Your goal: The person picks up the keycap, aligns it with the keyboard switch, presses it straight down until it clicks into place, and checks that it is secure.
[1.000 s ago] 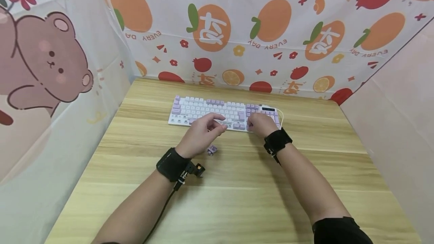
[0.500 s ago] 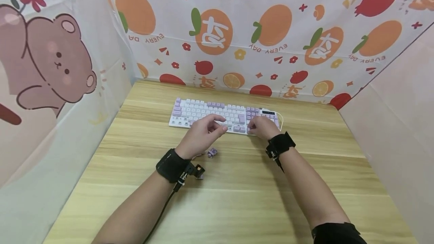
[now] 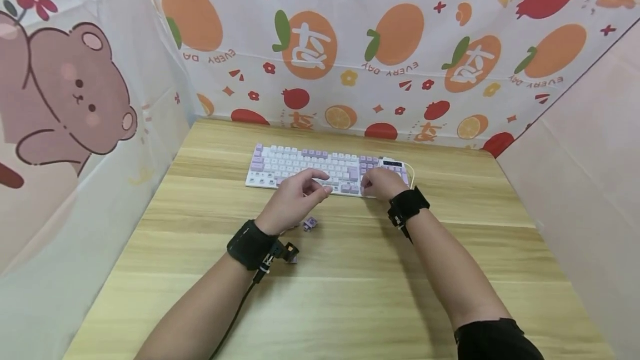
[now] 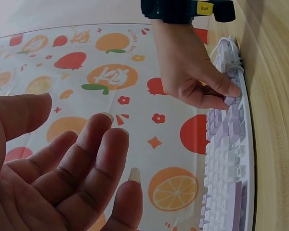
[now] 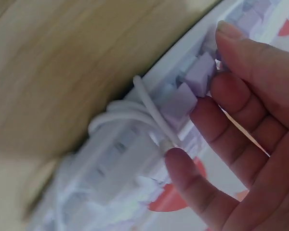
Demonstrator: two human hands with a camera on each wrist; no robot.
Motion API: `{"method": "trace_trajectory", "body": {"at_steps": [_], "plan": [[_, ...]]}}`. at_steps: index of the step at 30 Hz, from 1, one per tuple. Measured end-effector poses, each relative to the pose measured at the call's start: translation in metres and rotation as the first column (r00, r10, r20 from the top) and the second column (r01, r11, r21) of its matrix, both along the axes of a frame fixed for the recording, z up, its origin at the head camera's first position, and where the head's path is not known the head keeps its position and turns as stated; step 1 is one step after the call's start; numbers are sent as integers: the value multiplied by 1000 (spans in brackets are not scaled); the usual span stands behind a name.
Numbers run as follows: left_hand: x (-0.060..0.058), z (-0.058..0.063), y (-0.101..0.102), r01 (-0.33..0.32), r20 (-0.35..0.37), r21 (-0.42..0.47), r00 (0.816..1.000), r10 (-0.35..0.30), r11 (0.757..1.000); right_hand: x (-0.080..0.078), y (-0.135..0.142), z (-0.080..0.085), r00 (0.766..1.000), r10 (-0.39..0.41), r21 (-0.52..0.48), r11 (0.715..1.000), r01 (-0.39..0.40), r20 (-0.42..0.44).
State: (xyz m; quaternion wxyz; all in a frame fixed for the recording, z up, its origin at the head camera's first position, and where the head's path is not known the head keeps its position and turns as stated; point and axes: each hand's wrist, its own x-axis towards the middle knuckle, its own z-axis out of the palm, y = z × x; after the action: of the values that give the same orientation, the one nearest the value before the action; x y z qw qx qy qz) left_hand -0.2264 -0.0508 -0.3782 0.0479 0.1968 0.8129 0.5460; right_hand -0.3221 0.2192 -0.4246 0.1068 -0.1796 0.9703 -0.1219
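Keyboard (image 3: 322,162) lies under both hands, left (image 3: 291,200) relaxed, right (image 3: 385,183) pinching a purple keycap (image 4: 229,100)

"EVERY DAY" on fruit-print cloth (image 3: 357,43), upside down; keyboard (image 3: 310,163) legends illegible

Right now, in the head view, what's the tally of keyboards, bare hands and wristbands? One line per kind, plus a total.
Keyboard: 1
Left hand and right hand: 2
Left wristband and right wristband: 2
Total: 5
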Motion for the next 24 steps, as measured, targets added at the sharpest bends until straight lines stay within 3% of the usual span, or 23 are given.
{"method": "trace_trajectory", "body": {"at_steps": [9, 17, 21, 24], "plan": [[0, 1, -4, 6, -19, 11, 1000, -6, 1000, 0, 12, -4, 997, -52, -75, 996, 56, 50], [-2, 3, -7, 2, -45, 2, 999, -2, 1000, 9, 9, -3, 999, 2, -84, 996, -6, -47], [-3, 0, -5, 11, -34, -2, 999, -11, 1000, 12, 4, -7, 995, -18, -36, 999, 14, -99], [-3, -3, -4, 10, -26, -4, 1000, -10, 1000, 11, 1, -8, 996, -24, -36, 999, 21, -87]]}}
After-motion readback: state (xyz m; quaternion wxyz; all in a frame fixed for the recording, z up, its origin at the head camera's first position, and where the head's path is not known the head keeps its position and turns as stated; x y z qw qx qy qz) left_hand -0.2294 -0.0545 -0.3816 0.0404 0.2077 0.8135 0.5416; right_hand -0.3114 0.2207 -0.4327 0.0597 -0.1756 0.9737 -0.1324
